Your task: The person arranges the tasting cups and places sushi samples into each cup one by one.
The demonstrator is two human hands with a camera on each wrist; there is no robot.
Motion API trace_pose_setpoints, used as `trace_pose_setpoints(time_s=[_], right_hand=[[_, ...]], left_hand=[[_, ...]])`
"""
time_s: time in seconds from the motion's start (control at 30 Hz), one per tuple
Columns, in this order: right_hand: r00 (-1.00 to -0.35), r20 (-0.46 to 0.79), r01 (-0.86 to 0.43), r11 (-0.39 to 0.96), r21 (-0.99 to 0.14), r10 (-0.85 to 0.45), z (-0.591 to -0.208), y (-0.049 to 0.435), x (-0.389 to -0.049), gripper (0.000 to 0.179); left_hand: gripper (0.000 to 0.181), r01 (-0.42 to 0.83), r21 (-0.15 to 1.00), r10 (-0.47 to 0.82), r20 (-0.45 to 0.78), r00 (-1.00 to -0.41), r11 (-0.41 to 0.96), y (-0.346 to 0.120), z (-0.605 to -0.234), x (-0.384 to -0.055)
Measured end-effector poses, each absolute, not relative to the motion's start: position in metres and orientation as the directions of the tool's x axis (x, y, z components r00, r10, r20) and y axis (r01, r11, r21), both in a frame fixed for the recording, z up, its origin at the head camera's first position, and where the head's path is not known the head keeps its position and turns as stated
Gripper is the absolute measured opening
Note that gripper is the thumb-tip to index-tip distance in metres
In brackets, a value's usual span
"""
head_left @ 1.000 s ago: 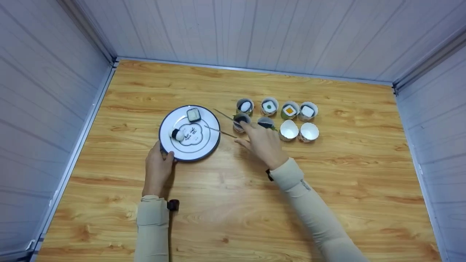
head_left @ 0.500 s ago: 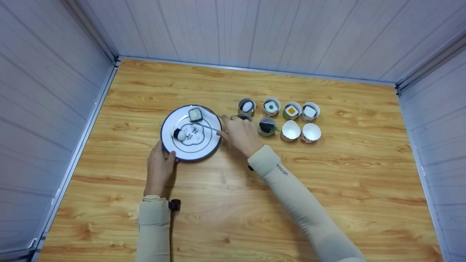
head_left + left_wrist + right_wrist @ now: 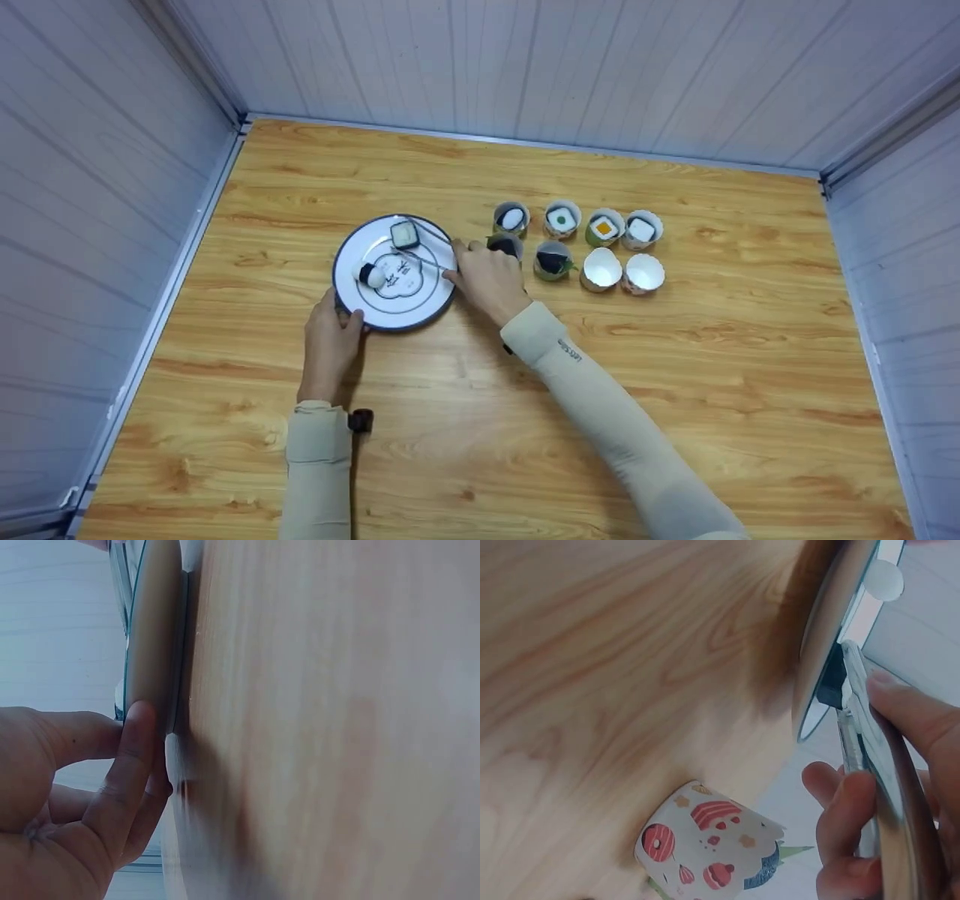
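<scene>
A white plate (image 3: 397,313) with a blue rim bears a squarish sushi piece (image 3: 405,235), pale on top with dark sides. A white sushi piece with a black band (image 3: 373,276) lies left of the plate's middle. My left hand (image 3: 328,349) grips the near-left rim, thumb on top and fingers against the underside (image 3: 154,630). My right hand (image 3: 491,281) holds metal tongs (image 3: 862,720) between thumb and fingers, over the plate's right side. The tong arms stand on either side of the squarish piece, their tips right at it.
Right of the plate stand two rows of paper cups. Several hold sushi pieces, among them one with an orange centre (image 3: 603,228). Two white cups (image 3: 601,270) at the front right show bare insides. Panelled walls (image 3: 487,67) close off the wooden table's back and sides.
My right hand has moved left from the cups to the plate, bringing the tongs around the squarish sushi piece. The left hand has kept its grip on the rim.
</scene>
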State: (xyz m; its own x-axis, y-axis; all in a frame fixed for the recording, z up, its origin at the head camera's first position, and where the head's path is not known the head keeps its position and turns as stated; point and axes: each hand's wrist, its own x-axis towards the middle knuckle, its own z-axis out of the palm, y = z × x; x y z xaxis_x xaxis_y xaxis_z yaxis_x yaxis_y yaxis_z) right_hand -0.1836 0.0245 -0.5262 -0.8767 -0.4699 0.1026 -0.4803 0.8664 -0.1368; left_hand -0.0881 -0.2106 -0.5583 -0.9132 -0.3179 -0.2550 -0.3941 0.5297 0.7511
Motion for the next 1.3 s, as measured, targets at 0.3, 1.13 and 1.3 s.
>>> trace_pose_setpoints(time_s=[0.3,1.13,1.3], right_hand=[[-0.861,0.134,-0.507,0.849,-0.149,-0.491,-0.528,0.03,-0.18,0.049],[-0.786,0.354,-0.575,0.809,-0.118,-0.507,-0.49,0.137,-0.125,0.046],[-0.829,0.342,-0.515,0.843,-0.158,-0.442,-0.484,0.171,-0.114,0.047]], left_hand=[[0.058,-0.407,0.743,-0.321,-0.268,-0.908,0.531,-0.209,-0.557,-0.089],[0.056,-0.383,0.745,-0.313,-0.242,-0.918,0.547,-0.21,-0.557,-0.089],[0.056,-0.389,0.742,-0.311,-0.252,-0.917,0.546,-0.21,-0.556,-0.089]])
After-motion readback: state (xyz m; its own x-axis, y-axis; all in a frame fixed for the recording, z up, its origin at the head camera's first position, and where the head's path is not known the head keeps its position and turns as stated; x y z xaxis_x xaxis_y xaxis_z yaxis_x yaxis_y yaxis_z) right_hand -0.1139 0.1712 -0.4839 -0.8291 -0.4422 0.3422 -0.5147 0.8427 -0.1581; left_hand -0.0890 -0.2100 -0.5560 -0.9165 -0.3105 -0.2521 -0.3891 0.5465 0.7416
